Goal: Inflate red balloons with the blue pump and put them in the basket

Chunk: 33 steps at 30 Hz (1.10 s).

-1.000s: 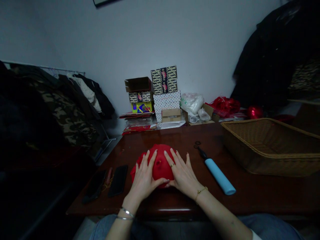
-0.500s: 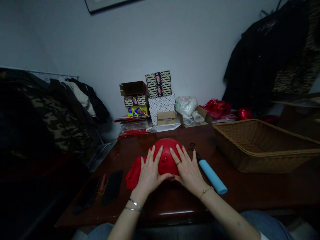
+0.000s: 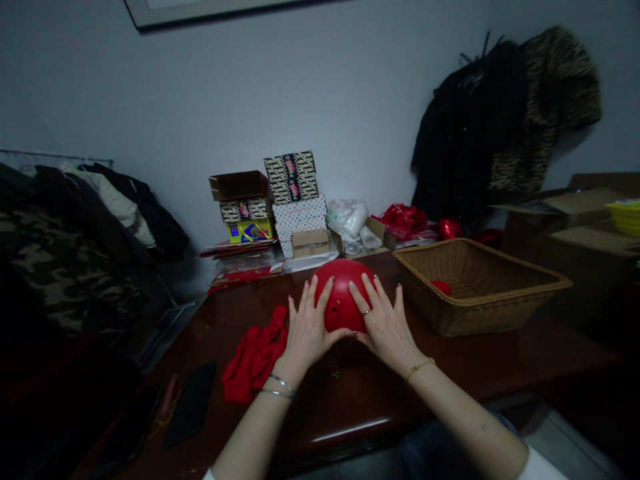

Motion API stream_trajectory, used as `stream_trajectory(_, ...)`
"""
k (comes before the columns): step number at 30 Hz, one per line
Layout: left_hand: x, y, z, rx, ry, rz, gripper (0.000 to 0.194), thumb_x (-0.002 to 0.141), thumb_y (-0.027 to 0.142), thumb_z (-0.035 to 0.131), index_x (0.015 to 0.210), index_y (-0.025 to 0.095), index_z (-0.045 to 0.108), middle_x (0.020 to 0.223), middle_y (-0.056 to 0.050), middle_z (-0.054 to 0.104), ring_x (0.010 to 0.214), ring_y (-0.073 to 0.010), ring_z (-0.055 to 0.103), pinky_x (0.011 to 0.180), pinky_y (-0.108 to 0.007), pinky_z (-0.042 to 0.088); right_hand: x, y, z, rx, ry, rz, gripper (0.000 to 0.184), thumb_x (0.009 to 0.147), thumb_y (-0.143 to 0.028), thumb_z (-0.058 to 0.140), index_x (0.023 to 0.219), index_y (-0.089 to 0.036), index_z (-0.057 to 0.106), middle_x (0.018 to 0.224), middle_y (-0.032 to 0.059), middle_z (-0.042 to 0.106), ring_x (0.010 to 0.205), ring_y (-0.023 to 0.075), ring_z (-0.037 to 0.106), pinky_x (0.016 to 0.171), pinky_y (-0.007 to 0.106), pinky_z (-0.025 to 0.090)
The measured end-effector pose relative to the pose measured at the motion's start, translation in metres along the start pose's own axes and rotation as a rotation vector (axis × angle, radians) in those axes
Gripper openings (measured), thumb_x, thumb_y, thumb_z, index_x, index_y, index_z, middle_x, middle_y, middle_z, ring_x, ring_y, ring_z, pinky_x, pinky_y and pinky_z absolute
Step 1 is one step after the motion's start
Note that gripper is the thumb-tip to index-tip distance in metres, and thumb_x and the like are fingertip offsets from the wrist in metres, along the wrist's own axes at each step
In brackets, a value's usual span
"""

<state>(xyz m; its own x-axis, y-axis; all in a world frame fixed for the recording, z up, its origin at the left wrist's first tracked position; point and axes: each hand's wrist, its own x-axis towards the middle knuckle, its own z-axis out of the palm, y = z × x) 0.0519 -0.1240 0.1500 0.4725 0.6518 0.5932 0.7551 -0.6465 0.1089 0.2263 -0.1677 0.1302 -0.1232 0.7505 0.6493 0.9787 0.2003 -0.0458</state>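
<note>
A round, inflated red balloon (image 3: 342, 280) is clasped between my two hands above the dark wooden table (image 3: 360, 400). Its tied knot points toward me. My left hand (image 3: 309, 330) presses its left side with fingers spread; my right hand (image 3: 387, 327) mirrors it on the other side, thumbs nearly meeting below. Beside my left wrist lies a crumpled heap of red cloth-like material (image 3: 253, 360). Whether the balloon's underside touches the table cannot be made out.
To the right stands a wicker basket (image 3: 480, 313) with a small red object (image 3: 441, 287) inside. Stacked boxes (image 3: 295, 200) and plastic bags (image 3: 347, 219) line the back edge. Dark flat items (image 3: 190, 403) lie front left. Cardboard boxes (image 3: 575, 203) are far right.
My view has swung right. Both hands have carried the balloon rightward over the table, away from the red heap. The light-blue cylinder and black rings no longer show.
</note>
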Motion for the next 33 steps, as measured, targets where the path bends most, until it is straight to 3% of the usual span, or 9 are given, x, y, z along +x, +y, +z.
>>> stream_trajectory(11, 0.037, 0.035, 0.021, 0.113, -0.010, 0.054, 0.104, 0.067, 0.060, 0.062, 0.145, 0.030, 0.001, 0.151, -0.014, 0.014, 0.136, -0.0342, 0.015, 0.101, -0.063, 0.020, -0.005, 0.044, -0.017, -0.143, 0.057, 0.044, 0.092, 0.075, -0.042, 0.063, 0.144, -0.023, 0.006, 0.151, 0.0140, 0.004, 0.137, 0.0339, 0.003, 0.103, 0.064, 0.009)
stream_trajectory(33, 0.117, 0.097, 0.048, 0.036, 0.003, 0.194, 0.103, 0.069, 0.060, 0.060, 0.145, 0.028, -0.001, 0.151, -0.015, 0.009, 0.135, -0.0372, 0.012, 0.099, -0.064, 0.019, 0.000, 0.125, -0.036, -0.247, 0.188, 0.201, 0.091, 0.077, -0.041, 0.060, 0.144, -0.021, 0.002, 0.151, 0.0141, 0.005, 0.137, 0.0329, 0.003, 0.102, 0.064, 0.009)
